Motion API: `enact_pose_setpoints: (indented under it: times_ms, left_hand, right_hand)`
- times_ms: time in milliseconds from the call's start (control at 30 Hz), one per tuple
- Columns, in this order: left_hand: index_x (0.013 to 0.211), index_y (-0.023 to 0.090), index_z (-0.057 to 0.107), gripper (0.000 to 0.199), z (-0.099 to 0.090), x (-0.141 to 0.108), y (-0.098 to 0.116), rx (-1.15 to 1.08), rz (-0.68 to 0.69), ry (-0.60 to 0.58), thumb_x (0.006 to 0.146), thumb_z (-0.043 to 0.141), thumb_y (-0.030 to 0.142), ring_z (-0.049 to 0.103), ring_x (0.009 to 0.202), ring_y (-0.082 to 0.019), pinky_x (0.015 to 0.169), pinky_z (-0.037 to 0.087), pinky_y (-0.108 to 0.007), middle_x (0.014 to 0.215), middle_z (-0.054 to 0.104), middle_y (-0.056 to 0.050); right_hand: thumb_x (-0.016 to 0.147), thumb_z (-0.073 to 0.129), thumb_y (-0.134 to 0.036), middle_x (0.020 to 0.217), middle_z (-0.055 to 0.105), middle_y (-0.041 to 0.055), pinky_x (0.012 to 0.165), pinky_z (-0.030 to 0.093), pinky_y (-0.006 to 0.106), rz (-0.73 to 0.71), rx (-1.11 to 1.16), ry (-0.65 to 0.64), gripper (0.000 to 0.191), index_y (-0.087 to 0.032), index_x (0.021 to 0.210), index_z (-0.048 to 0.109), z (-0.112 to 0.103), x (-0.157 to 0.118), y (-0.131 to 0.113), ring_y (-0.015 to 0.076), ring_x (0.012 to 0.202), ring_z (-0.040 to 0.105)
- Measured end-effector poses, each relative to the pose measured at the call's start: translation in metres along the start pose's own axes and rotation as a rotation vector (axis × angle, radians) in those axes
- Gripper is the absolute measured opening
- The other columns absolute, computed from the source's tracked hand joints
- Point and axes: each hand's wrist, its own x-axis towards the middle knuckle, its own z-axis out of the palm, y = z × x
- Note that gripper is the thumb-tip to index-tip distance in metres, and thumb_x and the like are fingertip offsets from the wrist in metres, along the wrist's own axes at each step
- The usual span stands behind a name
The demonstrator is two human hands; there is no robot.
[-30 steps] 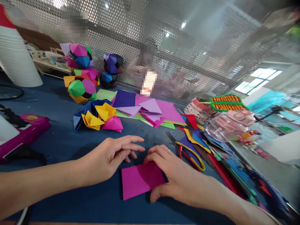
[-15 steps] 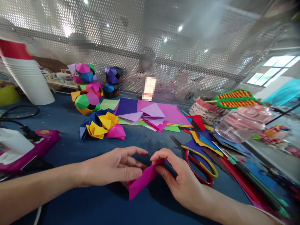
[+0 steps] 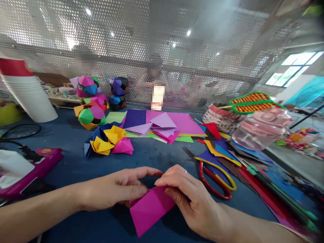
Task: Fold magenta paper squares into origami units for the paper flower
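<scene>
A folded sheet of magenta paper [image 3: 152, 209] is held between my two hands, tilted above the dark blue table. My left hand [image 3: 126, 187] pinches its upper left edge between thumb and fingers. My right hand [image 3: 187, 195] grips the upper right part, thumb on the near face and fingers over the top edge. The paper's far side is hidden. Beyond my hands lie small folded paper pieces: yellow ones [image 3: 115, 135], a magenta one [image 3: 123, 146] and a dark blue one [image 3: 96, 138]. Scissors [image 3: 215, 175] with red and yellow handles rest right of my right hand.
Coloured paper sheets [image 3: 186, 123] lie at the back, near folded paper balls [image 3: 91, 115]. At the left are a power strip [image 3: 48, 162] and stacked paper cups [image 3: 32, 94]. On the right stand a clear pink-lidded bottle [image 3: 258, 131] and paper scraps with a green-black tool [image 3: 275, 189].
The magenta paper has turned so its broad face shows more, and it sits slightly lower and nearer. Both hands moved with it, still holding it. The whole view has shifted slightly.
</scene>
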Motion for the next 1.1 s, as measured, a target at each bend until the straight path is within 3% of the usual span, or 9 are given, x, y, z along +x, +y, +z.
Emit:
enact_pose_setpoints:
  times_ms: [200, 300, 433, 500, 600, 700, 800, 933, 1100]
  left_hand:
    - [0.142, 0.026, 0.037, 0.057, 0.014, 0.002, -0.01, 0.073, 0.052, 0.036, 0.093, 0.066, 0.029, 0.063, 0.087, -0.015, 0.074, 0.042, -0.025, 0.112, 0.068, -0.007]
    - [0.138, 0.026, 0.039, 0.058, 0.021, 0.003, -0.019, 0.153, 0.07, 0.159, 0.088, 0.068, 0.021, 0.063, 0.077, -0.014, 0.066, 0.042, -0.022, 0.095, 0.069, -0.002]
    - [0.133, 0.027, 0.042, 0.056, 0.025, 0.004, -0.026, 0.279, 0.116, 0.324, 0.084, 0.067, 0.016, 0.055, 0.066, -0.01, 0.056, 0.035, -0.018, 0.076, 0.059, 0.006]
    - [0.128, 0.026, 0.043, 0.05, 0.025, 0.004, -0.024, 0.32, 0.128, 0.36, 0.084, 0.065, 0.016, 0.053, 0.064, -0.01, 0.055, 0.035, -0.019, 0.074, 0.057, 0.007]
    - [0.123, 0.024, 0.043, 0.042, 0.022, 0.004, -0.019, 0.342, 0.161, 0.423, 0.086, 0.062, 0.019, 0.05, 0.061, -0.009, 0.056, 0.035, -0.021, 0.072, 0.054, 0.007]
    - [0.119, 0.023, 0.042, 0.037, 0.014, 0.004, -0.014, 0.333, 0.24, 0.558, 0.088, 0.061, 0.022, 0.044, 0.059, -0.009, 0.057, 0.034, -0.022, 0.069, 0.048, 0.009]
    - [0.118, 0.023, 0.043, 0.034, 0.004, 0.005, -0.013, 0.334, 0.313, 0.653, 0.087, 0.059, 0.024, 0.04, 0.057, -0.009, 0.055, 0.031, -0.022, 0.065, 0.043, 0.01]
    - [0.11, 0.021, 0.057, 0.028, 0.0, 0.005, -0.017, 0.409, 0.296, 0.665, 0.082, 0.057, 0.021, 0.036, 0.058, -0.009, 0.056, 0.031, -0.022, 0.066, 0.036, 0.008]
    - [0.095, 0.024, 0.067, 0.02, 0.007, 0.001, -0.024, 0.735, 0.23, 0.676, 0.083, 0.052, 0.018, 0.044, 0.057, -0.01, 0.055, 0.033, -0.023, 0.067, 0.05, 0.006]
  right_hand:
    - [0.096, 0.043, -0.002, 0.108, 0.066, 0.0091, 0.087, 0.053, 0.034, -0.048, -0.045, -0.073, 0.041, -0.021, 0.131, 0.057, 0.0, 0.002, -0.002, 0.0194, 0.099, 0.06]
    - [0.1, 0.053, -0.019, 0.112, 0.065, 0.0119, 0.092, 0.053, 0.035, -0.061, -0.144, -0.16, 0.028, -0.018, 0.126, 0.062, 0.001, 0.003, -0.004, 0.0215, 0.103, 0.06]
    - [0.089, 0.067, -0.056, 0.127, 0.06, 0.0175, 0.103, 0.048, 0.045, -0.107, -0.308, -0.279, 0.057, -0.017, 0.13, 0.063, 0.001, 0.003, -0.007, 0.0304, 0.12, 0.056]
    - [0.092, 0.067, -0.048, 0.127, 0.06, 0.0162, 0.105, 0.047, 0.043, -0.107, -0.324, -0.237, 0.046, -0.018, 0.126, 0.064, 0.001, 0.002, -0.008, 0.0288, 0.122, 0.054]
    - [0.096, 0.062, -0.017, 0.12, 0.061, 0.0111, 0.103, 0.046, 0.036, -0.115, -0.312, -0.112, 0.02, -0.019, 0.115, 0.066, -0.001, -0.003, -0.007, 0.0228, 0.119, 0.054]
    - [0.09, 0.055, 0.001, 0.114, 0.062, 0.0064, 0.101, 0.041, 0.037, -0.164, -0.368, 0.001, 0.025, -0.02, 0.102, 0.063, -0.005, -0.006, -0.001, 0.0199, 0.114, 0.054]
    - [0.09, 0.054, 0.002, 0.107, 0.064, 0.0032, 0.095, 0.038, 0.039, -0.172, -0.471, 0.092, 0.022, -0.019, 0.088, 0.059, -0.009, -0.006, 0.008, 0.0195, 0.107, 0.055]
    - [0.094, 0.049, 0.001, 0.094, 0.068, 0.0021, 0.086, 0.038, 0.037, -0.139, -0.539, 0.089, 0.024, -0.018, 0.081, 0.055, -0.011, -0.001, 0.018, 0.0179, 0.095, 0.056]
    - [0.091, 0.049, 0.003, 0.089, 0.069, 0.0032, 0.083, 0.038, 0.037, -0.083, -0.548, 0.044, 0.024, -0.017, 0.081, 0.056, -0.009, -0.001, 0.024, 0.0184, 0.089, 0.058]
